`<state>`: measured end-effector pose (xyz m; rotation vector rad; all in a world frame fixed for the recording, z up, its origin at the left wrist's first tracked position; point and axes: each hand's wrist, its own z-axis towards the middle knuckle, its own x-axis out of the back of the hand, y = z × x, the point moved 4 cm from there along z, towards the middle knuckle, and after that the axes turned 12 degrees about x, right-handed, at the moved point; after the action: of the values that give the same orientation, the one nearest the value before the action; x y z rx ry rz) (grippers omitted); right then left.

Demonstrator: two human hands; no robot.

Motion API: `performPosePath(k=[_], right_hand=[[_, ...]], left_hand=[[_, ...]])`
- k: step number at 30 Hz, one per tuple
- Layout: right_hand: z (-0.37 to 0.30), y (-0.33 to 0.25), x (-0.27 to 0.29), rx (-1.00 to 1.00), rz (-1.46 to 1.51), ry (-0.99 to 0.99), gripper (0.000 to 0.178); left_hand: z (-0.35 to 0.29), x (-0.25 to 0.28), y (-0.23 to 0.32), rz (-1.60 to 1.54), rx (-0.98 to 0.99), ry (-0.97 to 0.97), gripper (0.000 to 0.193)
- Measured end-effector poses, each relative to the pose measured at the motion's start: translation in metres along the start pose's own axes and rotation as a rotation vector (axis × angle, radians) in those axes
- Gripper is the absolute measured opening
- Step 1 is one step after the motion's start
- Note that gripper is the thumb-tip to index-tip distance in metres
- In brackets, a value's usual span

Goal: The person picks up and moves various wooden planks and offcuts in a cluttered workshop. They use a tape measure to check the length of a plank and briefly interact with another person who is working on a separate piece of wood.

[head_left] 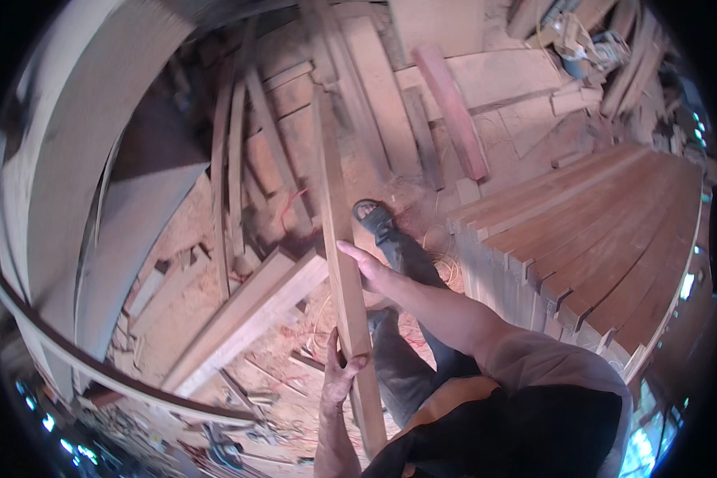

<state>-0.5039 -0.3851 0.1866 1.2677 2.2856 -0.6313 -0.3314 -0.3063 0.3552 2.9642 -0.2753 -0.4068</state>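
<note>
A long, squared wooden beam (338, 211) runs away from my body, roughly through the middle of the view. My left hand (342, 373) is closed around its nearer part, with the thumb across the top and fingers along the left side. Farther up the beam, my right hand (366, 264) grips it from the right; the thumb lies against the edge and the other fingers are mostly hidden. Below my left hand the wood (368, 414) continues toward my body, and I cannot tell if it is the same piece.
To the right stands a stack of wide reddish-brown boards (589, 223). Two thick beams (247, 327) lie to the left, near a large curved pale panel (80, 159). More planks (378, 88) and a reddish beam (452, 111) lie ahead. Sawdust, offcuts and thin cords litter the floor around my sandalled foot (372, 213).
</note>
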Motion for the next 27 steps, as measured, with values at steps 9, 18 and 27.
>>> performPosePath(k=[9,18,27], right_hand=[[-0.138,0.172,0.048,-0.048,-0.236,-0.005,0.054],[-0.304,0.41,0.15,-0.246,-0.713,-0.01,0.04],[-0.315,0.489,0.183,-0.216,-1.142,0.0,0.065]], left_hand=[[-0.115,0.046,-0.248,-0.205,-0.086,-0.108,0.116],[-0.108,0.158,-0.673,-0.382,-0.233,-0.116,0.11],[0.173,0.369,-0.949,-0.282,0.423,0.806,0.095]])
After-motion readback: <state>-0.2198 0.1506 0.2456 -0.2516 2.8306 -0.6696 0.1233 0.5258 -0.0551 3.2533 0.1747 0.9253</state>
